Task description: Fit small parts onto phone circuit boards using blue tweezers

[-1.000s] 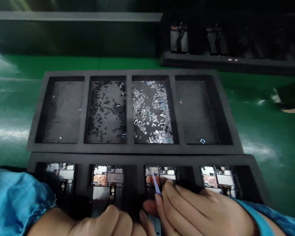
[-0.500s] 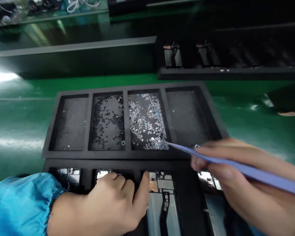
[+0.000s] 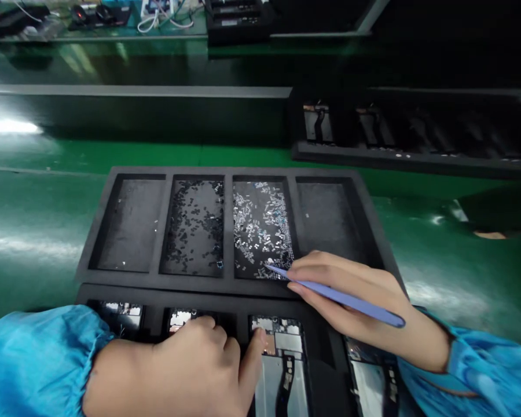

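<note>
My right hand (image 3: 351, 295) is closed around blue-violet tweezers (image 3: 347, 298). Their tip lies over small silvery pieces (image 3: 260, 226) in the third compartment of a black parts tray (image 3: 228, 226); whether it grips a piece cannot be told. My left hand (image 3: 191, 370) rests over a lower black tray (image 3: 238, 304). Its thumb is stretched away from the other fingers and touches the upper part of an opened phone (image 3: 286, 341) with a dark flex cable. The other fingers bend over a neighbouring opened phone (image 3: 180, 319), their tips hidden.
Small dark pieces (image 3: 191, 226) lie in the second compartment. Another opened phone (image 3: 369, 376) sits below my right hand. Across the green bench (image 3: 39, 214), a further black tray (image 3: 399, 156) holds several phones. Cables (image 3: 156, 20) lie at the back.
My right hand and the tweezers have moved left and farther over the third compartment, and its blue sleeve now shows. My left hand stays at the phone. The view has shifted slightly.
</note>
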`<state>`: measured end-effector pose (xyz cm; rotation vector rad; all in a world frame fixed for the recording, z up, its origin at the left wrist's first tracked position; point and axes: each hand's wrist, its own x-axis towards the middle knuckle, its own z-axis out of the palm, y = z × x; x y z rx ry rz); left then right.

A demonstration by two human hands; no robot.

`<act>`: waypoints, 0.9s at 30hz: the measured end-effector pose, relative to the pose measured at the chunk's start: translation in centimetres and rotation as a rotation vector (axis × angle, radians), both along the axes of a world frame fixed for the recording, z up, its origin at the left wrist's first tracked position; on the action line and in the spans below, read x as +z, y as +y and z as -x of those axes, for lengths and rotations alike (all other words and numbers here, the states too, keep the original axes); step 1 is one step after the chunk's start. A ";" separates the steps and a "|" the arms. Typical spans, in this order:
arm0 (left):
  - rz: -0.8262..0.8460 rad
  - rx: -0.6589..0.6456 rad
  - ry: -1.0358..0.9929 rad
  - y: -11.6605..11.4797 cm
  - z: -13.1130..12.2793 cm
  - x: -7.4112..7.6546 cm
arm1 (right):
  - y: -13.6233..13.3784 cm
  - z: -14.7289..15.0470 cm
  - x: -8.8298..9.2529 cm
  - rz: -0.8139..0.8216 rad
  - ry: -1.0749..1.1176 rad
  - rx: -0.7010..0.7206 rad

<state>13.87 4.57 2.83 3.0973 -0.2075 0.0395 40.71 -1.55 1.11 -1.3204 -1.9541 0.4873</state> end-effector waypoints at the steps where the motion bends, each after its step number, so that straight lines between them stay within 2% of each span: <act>1: 0.006 -0.004 0.003 0.0 0.0 -0.1 | -0.1 0.0 -0.1 -0.016 -0.018 0.010; 6: 0.020 0.005 -0.028 -0.3 0.2 -0.7 | -0.1 0.2 -0.3 -0.087 -0.050 0.035; 11: 0.026 0.020 -0.040 -0.6 0.1 -1.1 | 0.0 0.1 -0.7 -0.075 -0.058 0.054; 21: 0.020 0.005 -0.104 0.0 -0.5 -0.6 | 0.2 -0.2 -0.7 -0.062 0.068 0.086; 23: 0.040 -0.001 -0.112 0.3 -0.7 -0.5 | 0.3 0.0 -0.6 -0.072 0.104 0.047; 27: 0.108 -0.024 -0.139 0.8 -1.0 -0.7 | -0.2 -0.2 1.1 -0.048 0.144 -0.187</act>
